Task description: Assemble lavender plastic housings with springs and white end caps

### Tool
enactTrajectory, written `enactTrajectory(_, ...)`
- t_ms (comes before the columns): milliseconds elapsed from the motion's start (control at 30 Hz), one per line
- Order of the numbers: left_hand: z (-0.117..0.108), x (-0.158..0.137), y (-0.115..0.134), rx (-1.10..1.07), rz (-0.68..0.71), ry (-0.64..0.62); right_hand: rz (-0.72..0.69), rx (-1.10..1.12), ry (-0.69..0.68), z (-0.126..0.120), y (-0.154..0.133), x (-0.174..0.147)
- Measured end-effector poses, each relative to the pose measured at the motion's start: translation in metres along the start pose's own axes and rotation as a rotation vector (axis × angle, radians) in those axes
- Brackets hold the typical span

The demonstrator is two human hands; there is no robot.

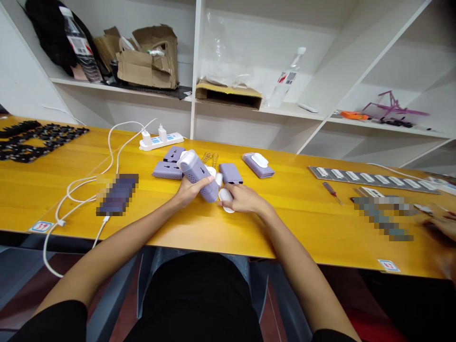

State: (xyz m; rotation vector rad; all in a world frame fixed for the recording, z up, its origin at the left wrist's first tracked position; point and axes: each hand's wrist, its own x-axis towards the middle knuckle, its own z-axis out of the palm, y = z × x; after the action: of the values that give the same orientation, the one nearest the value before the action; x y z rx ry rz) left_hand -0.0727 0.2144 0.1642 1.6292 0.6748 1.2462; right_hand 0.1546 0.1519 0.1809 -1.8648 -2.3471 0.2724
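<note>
My left hand (188,191) is closed around a purple, perforated casing (200,172) with a white cap on its upper end, held tilted above the table. Beside its lower end, my right hand (247,198) pinches a white oval cap (224,196). Whether the cap touches the casing I cannot tell. Behind my hands lie small white parts (218,178), a pair of coil springs (210,158) and another purple casing (231,173). Two more casings, one in front (167,170) and one behind (174,153), lie to the left. A casing with a white cap on it (259,164) rests back right.
A power strip (167,140) stands at the back, its white cables (71,185) looping left around a blurred phone (119,194). To the right lie a screwdriver (331,191) and a long tray of white parts (370,179). Another person's hand (443,225) shows at far right. Shelves rise behind.
</note>
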Motion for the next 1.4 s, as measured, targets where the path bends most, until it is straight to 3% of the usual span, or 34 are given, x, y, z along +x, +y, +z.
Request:
enactTrajectory(100, -0.001, 0.001, -0.003, 0.053, 0.017, -0.024, -0.015, 0.05, -0.014, 0.003, 0.006, 0.002)
enactTrajectory(200, -0.001, 0.001, -0.003, 0.035, 0.004, -0.011, -0.02, 0.237, 0.058, 0.005, 0.016, 0.005)
enactTrajectory(333, 0.001, 0.0, 0.002, -0.065, -0.045, -0.006, 0.023, 0.666, 0.214, 0.001, 0.025, 0.008)
enactTrajectory(467, 0.002, -0.003, 0.005, -0.096, -0.074, -0.042, 0.024, 1.127, 0.238, -0.004, 0.026, 0.01)
enactTrajectory(800, 0.004, -0.003, 0.006, -0.104, -0.037, -0.121, -0.021, 1.409, 0.274, 0.011, 0.006, 0.018)
enactTrajectory(933, 0.005, -0.004, 0.01, -0.102, -0.03, -0.16, -0.117, 1.3, 0.387, 0.02, -0.001, 0.021)
enactTrajectory(1200, 0.005, -0.005, 0.004, -0.167, -0.077, -0.107, -0.342, 0.777, 0.678, 0.022, -0.018, 0.014)
enactTrajectory(1300, 0.007, -0.007, 0.003, -0.242, -0.134, -0.114, -0.37, 0.754, 0.7, 0.022, -0.021, 0.011)
enactTrajectory(1400, 0.008, -0.01, 0.005, -0.398, -0.276, -0.173, -0.341, 0.758, 0.734, 0.024, -0.022, 0.011)
